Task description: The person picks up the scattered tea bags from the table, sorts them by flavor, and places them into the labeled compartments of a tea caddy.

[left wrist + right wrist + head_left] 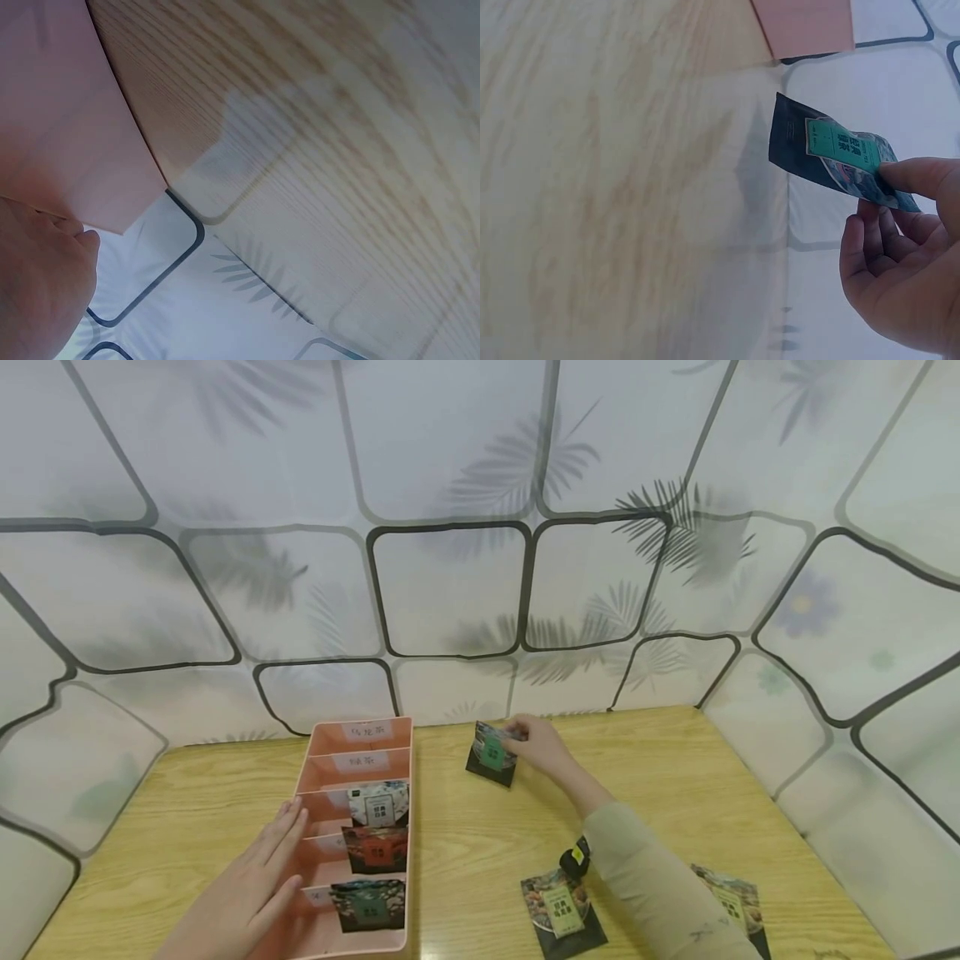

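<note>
Between thumb and fingers my right hand (pixel 542 745) pinches a dark tea sachet (pixel 492 753) with a green label. The right wrist view shows the sachet (pixel 832 154) held by one end, tilted above the table. My left hand (pixel 251 877) rests its fingers on the left rim of a pink divided box (pixel 410 843), and the left wrist view has the hand (pixel 45 277) at the box's top edge. Inside, a white sachet (pixel 378 806), a red sachet (pixel 377 850) and a dark green sachet (pixel 369 906) stand in separate compartments. The two far compartments carry handwritten labels.
Two sachets with yellow-green labels lie on the wooden table (pixel 465 877): one sachet (pixel 562 914) near the front, another sachet (pixel 731 902) partly behind the right sleeve. A black wrist strap (pixel 575 860) shows by the sleeve. A patterned curtain (pixel 450 593) borders the table.
</note>
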{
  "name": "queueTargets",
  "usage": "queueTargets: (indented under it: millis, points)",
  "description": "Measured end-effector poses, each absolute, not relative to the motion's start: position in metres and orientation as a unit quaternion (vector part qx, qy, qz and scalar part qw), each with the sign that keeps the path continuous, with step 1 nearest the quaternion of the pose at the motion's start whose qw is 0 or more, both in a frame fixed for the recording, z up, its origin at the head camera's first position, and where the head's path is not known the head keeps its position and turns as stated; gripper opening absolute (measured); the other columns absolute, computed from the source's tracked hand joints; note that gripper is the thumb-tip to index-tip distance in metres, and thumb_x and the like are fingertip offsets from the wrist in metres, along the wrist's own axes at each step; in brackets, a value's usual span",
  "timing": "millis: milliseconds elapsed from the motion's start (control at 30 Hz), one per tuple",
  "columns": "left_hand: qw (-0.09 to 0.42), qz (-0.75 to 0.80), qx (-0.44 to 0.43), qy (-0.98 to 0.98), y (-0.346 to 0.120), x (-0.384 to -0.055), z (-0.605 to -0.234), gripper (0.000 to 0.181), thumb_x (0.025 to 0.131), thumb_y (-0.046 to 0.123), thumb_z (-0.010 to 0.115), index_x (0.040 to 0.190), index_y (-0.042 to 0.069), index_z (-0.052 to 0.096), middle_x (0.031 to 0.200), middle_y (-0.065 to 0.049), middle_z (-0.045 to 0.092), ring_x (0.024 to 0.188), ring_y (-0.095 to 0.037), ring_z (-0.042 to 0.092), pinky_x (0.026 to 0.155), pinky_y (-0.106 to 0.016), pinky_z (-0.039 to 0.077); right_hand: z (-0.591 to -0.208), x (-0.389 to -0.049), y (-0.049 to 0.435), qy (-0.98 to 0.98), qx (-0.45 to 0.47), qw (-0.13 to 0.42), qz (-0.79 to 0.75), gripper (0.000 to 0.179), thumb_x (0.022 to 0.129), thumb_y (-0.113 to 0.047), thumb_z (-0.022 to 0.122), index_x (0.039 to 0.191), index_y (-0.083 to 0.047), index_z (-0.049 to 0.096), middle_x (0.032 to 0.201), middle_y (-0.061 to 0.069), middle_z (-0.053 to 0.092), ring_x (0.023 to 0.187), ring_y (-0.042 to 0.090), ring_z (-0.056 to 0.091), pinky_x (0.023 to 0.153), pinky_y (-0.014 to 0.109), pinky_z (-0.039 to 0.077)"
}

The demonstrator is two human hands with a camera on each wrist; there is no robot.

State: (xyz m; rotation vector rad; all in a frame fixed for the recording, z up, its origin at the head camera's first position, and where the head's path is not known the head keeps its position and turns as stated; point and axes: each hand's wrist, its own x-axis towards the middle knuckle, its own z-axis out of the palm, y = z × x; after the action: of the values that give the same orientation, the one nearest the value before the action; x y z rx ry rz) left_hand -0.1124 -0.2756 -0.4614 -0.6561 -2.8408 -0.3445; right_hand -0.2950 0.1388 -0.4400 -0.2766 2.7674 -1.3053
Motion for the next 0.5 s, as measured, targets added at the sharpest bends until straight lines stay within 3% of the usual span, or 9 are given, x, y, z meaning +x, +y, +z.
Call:
queueTargets:
  millis: [267,500]
  points:
    - [0.104,-0.117,-0.225,-0.962,-0.276,-0.113,-0.461,0.071,0.107,0.029,0.061,0.166,0.003,0.032,0.172,-0.021,0.034,0.152,0.016,-0.023,0.115,0.003,-0.011,-0.422,-0.294,0.122,0.891,-0.101,0.026,-0.441,0.020,0.101,-0.012,0.070,0.119,-0.003,0.074,0.121,0.016,0.074,0.111,0.032,0.068,0.095,0.048,0.058]
    - [0.093,-0.122,-0.222,-0.963,-0.277,-0.114,-0.462,0.070,0.108,0.030,0.060,0.166,0.002,0.033,0.171,-0.023,0.035,0.150,0.018,-0.024,0.114,0.004,-0.012,-0.410,-0.297,0.102,0.890,-0.123,0.017,-0.440,0.018,0.101,-0.011,0.072,0.116,-0.003,0.074,0.112,0.015,0.075,0.095,0.023,0.064,0.083,0.037,0.055]
